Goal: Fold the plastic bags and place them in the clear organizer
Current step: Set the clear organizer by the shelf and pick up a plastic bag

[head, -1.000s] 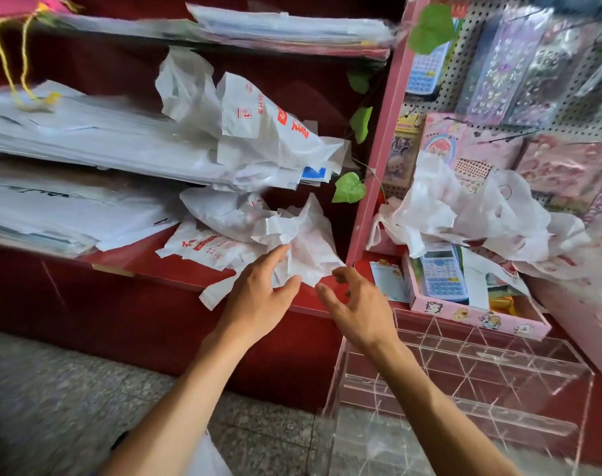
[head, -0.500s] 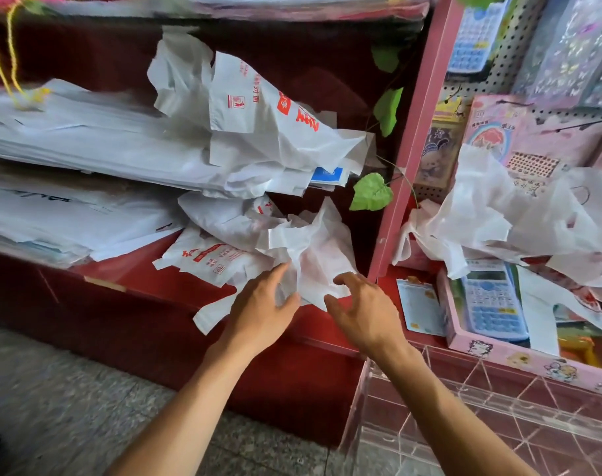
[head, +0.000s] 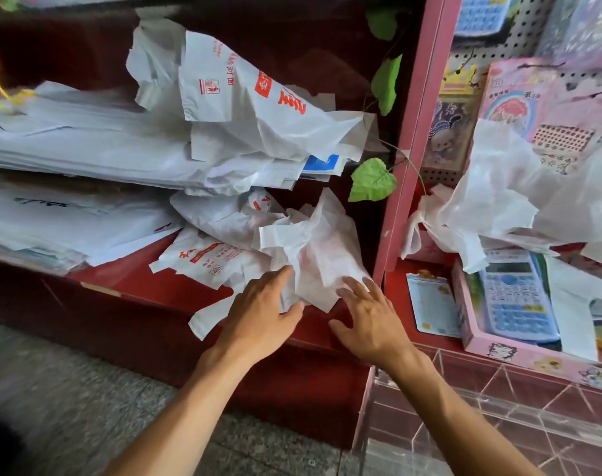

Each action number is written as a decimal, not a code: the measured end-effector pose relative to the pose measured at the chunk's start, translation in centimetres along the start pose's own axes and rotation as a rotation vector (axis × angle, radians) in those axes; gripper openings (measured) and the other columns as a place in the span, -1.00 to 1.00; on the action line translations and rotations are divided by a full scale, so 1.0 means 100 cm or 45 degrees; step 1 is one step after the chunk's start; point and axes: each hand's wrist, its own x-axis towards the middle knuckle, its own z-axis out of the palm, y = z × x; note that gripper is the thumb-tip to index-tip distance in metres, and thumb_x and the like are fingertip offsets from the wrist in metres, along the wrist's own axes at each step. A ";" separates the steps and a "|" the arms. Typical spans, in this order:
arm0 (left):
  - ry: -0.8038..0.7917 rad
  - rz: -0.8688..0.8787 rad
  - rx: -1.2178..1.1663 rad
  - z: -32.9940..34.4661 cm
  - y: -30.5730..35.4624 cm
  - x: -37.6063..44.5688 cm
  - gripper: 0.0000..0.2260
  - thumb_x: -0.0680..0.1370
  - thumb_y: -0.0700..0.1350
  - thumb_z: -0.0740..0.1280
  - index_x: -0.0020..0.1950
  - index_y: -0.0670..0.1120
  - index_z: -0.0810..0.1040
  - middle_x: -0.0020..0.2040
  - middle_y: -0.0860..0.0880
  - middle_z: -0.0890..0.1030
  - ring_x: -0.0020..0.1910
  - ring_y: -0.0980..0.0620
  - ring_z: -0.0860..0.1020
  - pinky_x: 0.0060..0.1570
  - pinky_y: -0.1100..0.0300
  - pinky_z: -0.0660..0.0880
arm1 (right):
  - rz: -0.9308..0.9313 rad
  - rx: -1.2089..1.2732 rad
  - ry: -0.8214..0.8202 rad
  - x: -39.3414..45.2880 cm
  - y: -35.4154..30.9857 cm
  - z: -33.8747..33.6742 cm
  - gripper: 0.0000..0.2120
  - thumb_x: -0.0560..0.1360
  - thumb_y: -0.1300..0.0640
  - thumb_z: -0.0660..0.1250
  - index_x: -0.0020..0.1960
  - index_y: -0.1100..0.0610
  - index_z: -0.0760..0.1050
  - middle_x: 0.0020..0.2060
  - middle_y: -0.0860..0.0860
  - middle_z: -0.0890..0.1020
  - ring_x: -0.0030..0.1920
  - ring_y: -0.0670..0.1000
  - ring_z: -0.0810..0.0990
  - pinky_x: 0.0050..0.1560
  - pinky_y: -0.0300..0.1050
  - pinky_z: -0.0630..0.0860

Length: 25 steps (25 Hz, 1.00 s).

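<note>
Reaching into the red shelf [head: 148, 290], the person is at the pick-up step, judging by the crumpled plastic bag [head: 322, 252] lying unfolded at the shelf's front edge. The left hand [head: 258, 317] has its grip partly closed on the bag's lower edge; the right hand [head: 368, 317] is spread apart, fingertips touching it. Next likely calls for lifting it clear, past the pink post [head: 406, 166] just beside it. The clear organizer [head: 498, 424] stands open below right.

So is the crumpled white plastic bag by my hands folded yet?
Not folded: the crumpled white plastic bag lies bunched and creased on the red shelf.
</note>
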 end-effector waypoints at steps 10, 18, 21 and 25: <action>0.089 0.109 -0.108 -0.007 0.007 -0.001 -0.44 0.58 -0.01 0.33 0.56 0.01 0.23 0.51 0.07 0.33 0.48 0.05 0.27 0.38 0.18 0.23 | -0.072 0.144 0.217 -0.010 -0.007 -0.019 -0.43 0.52 -0.10 0.23 0.45 0.13 0.35 0.50 0.01 0.31 0.49 0.13 0.23 0.42 0.10 0.30; 0.178 0.182 -0.368 -0.016 0.032 0.003 -0.45 0.54 -0.13 0.38 0.51 0.09 0.33 0.44 0.17 0.39 0.43 0.15 0.33 0.41 0.09 0.31 | 0.021 0.871 0.363 -0.054 0.005 -0.074 -0.62 0.51 0.17 0.38 0.32 0.05 0.51 0.25 -0.17 0.51 0.04 -0.14 0.57 0.01 -0.23 0.55; 0.129 0.231 -0.327 -0.018 0.023 -0.004 -0.38 0.48 -0.29 0.36 0.49 0.09 0.35 0.40 0.20 0.39 0.41 0.20 0.32 0.41 0.14 0.30 | 0.007 1.016 0.357 -0.059 0.014 -0.075 -0.56 0.47 0.36 0.33 0.30 0.06 0.51 0.18 -0.13 0.54 0.01 -0.11 0.59 -0.11 -0.26 0.53; 0.098 0.285 -0.207 -0.024 0.003 -0.008 -0.35 0.44 -0.27 0.42 0.48 0.09 0.38 0.39 0.17 0.41 0.34 0.19 0.36 0.38 0.13 0.35 | -0.038 0.938 0.412 -0.067 0.015 -0.072 -0.58 0.45 0.33 0.40 0.27 0.05 0.52 0.12 -0.15 0.57 0.00 -0.10 0.58 -0.13 -0.21 0.57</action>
